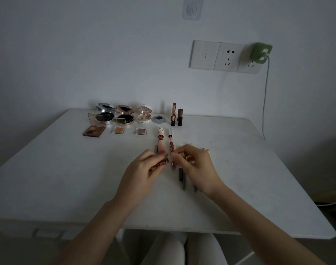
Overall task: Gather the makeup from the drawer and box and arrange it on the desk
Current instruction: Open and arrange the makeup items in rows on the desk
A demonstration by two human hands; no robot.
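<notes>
Over the middle of the white desk (pixel 67 169), my left hand (pixel 144 169) grips a reddish-brown lip gloss tube (pixel 159 163). My right hand (pixel 194 165) pinches its pale cap end at the fingertips. Just beyond lie a pink lip tube with a figurine cap (pixel 160 138) and a red lip gloss (pixel 171 144). Dark pencils (pixel 181 175) lie under my right hand, partly hidden. At the back stand three open compacts (pixel 124 115), an eyeshadow palette (pixel 93 129), two small shadow pots (pixel 119 130), and two upright lipsticks (pixel 174 113).
A round grey cable grommet (pixel 159 119) sits in the desk by the lipsticks. Wall sockets (pixel 228 56) hold a green charger (pixel 260 52) whose cable drops behind the desk's right side. A drawer handle (pixel 48 233) shows under the front left edge. My knees are below the desk.
</notes>
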